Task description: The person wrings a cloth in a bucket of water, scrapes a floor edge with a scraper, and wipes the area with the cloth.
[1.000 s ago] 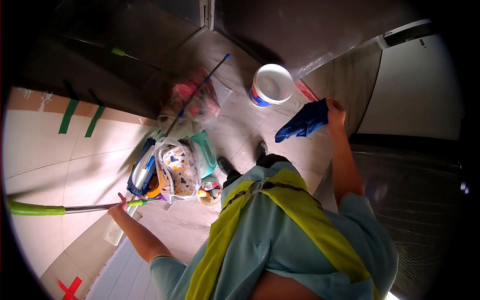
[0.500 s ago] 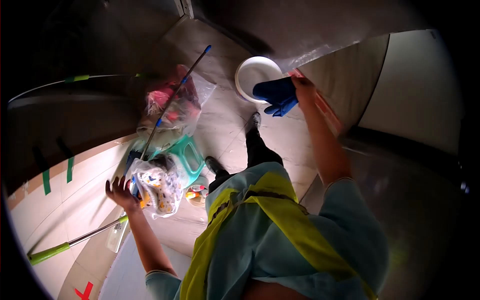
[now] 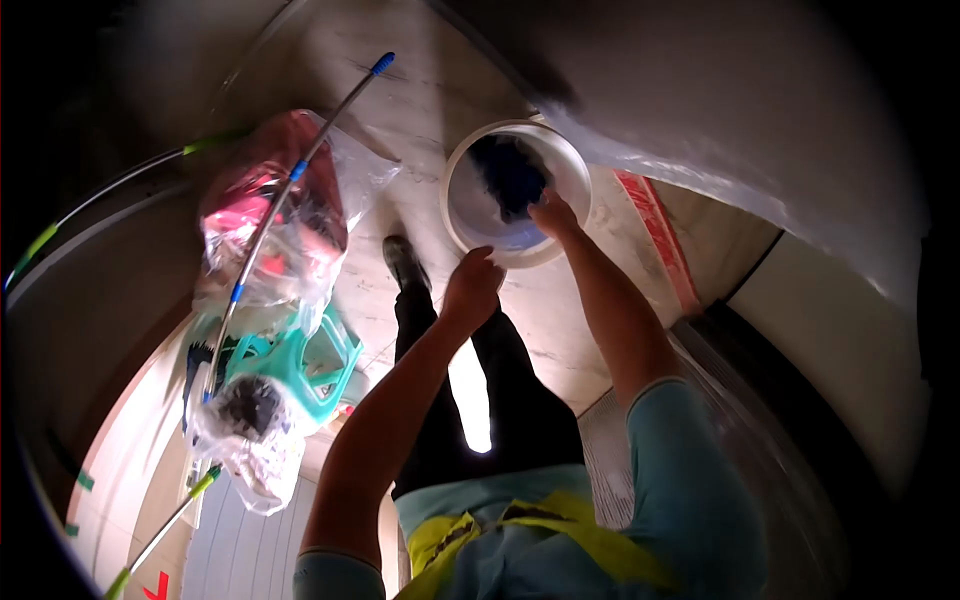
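A white bucket point(image 3: 462, 205) stands on the floor in front of my feet. Inside it hangs a dark blue cloth point(image 3: 508, 178), its upper end pinched by my right hand point(image 3: 555, 215) over the bucket's near right side. My left hand point(image 3: 474, 283) is at the near left rim with its fingers curled closed; whether they grip the rim cannot be made out.
On the left, a clear plastic bag with red and pink things point(image 3: 275, 215) lies behind a teal stool point(image 3: 318, 365). A blue-tipped pole point(image 3: 268, 222) leans across them. Red tape point(image 3: 660, 235) runs along the floor at right.
My right hand has lowered the blue cloth into the bucket. My left hand has moved from the left side to the bucket's near rim and its fingers have closed. The view has come closer to the bucket.
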{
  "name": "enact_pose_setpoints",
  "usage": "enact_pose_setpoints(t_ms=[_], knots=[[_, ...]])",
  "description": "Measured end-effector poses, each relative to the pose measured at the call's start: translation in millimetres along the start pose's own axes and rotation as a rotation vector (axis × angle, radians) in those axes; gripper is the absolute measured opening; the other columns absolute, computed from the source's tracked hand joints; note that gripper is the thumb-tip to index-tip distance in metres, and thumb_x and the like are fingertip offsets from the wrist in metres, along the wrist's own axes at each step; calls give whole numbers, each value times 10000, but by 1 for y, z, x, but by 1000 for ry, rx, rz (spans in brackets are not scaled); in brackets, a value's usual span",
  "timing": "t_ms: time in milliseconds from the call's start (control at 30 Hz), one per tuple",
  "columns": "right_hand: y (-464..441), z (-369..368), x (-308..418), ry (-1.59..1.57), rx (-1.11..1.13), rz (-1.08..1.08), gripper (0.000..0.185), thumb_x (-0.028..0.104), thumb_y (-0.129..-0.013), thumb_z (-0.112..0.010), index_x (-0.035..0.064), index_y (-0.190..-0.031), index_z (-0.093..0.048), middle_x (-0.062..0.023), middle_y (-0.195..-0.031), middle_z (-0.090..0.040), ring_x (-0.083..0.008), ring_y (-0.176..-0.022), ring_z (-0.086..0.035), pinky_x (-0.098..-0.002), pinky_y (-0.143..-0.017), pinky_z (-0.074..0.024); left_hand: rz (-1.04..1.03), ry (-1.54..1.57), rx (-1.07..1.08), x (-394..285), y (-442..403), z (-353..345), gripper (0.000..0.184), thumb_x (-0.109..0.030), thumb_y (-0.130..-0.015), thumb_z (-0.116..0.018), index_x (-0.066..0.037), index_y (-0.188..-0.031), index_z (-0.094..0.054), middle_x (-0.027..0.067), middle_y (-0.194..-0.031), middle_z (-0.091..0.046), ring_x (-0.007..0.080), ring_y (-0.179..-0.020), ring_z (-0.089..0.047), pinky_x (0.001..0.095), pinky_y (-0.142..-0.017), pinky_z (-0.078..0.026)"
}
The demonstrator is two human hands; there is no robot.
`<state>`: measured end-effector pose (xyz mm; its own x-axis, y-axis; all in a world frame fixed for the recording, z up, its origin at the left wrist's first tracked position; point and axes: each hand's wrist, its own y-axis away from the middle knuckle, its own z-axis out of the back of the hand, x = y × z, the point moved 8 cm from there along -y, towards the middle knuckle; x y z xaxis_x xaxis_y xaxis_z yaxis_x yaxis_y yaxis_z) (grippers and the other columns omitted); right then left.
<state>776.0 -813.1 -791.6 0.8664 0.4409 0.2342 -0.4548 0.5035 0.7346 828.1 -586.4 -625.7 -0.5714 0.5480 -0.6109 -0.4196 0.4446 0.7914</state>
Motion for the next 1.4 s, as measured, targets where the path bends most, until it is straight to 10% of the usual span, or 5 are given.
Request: enact_pose_setpoints(t_ms=[267, 567, 800, 1100, 1400], knots=[[-128, -117, -48, -91, -244, -342, 937, 565, -773, -569, 87, -1473, -170, -357, -1358, -350, -480, -1254, -374, -491, -1015, -358, 403, 224, -170, 88, -226, -40, 770, -377, -817, -574, -91, -1447, -237, 237, -1370, -424, 336, -1270, -423, 399, -1032, -346], [-136, -147, -64, -302, -107, -46, 402, 257, -707, -635, 5, -1021, -629, -272, -935, -641, -451, -946, -591, -466, -794, -492, 434, 492, -278, 107, -288, -43, 902, -420, -720, -750, -85, -1413, -280, 169, -1377, -425, 313, -1243, -424, 393, -1012, -349], [69, 6, 39, -1162, 280, -41, 330, 265, -812, -716, -22, -941, -616, 20, -670, -552, -35, -613, -469, -197, -535, -360, 807, 696, 21, 193, -316, -68, 377, -225, -754, -662, -12, -1047, -556, 135, -898, -622, 272, -774, -620, 398, -731, -531], [-26, -34, 32, -500, -291, -238, 470, 459, -872, -523, 20, -756, -647, -232, -754, -621, -418, -775, -607, -458, -669, -470, -143, -157, -103, 208, -357, -68, 240, -160, -828, -498, 13, -916, -638, 179, -819, -640, 298, -766, -640, 392, -647, -488], [-101, -99, -16, -65, -438, -142, 896, 528, -696, -713, 2, -1333, -367, -372, -1368, -270, -503, -1266, -292, -498, -1009, -340, 378, 1068, -293, 184, -279, -47, 439, -312, -876, -545, -46, -1224, -505, 95, -1106, -567, 223, -983, -541, 369, -859, -446]])
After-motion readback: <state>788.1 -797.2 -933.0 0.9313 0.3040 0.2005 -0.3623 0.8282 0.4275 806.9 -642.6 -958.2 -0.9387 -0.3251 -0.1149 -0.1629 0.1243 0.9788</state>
